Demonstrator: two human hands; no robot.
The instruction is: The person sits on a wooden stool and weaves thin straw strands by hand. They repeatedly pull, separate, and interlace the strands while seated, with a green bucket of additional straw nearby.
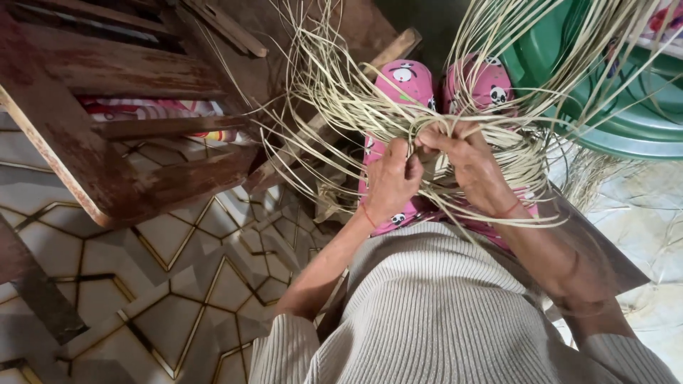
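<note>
Left hand (390, 179) and right hand (466, 162), each grip closed on thin, pale cane strips (341, 92), a springy tangle fanning over pink padded knees (405, 82), beside worn wooden furniture (121, 78).

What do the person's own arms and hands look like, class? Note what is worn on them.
Both forearms are bare, with the ribbed cream sleeves of a knit top pushed up to the elbows. A thin red string circles each wrist: one on the left hand, one on the right hand. No gloves or rings show.
</note>
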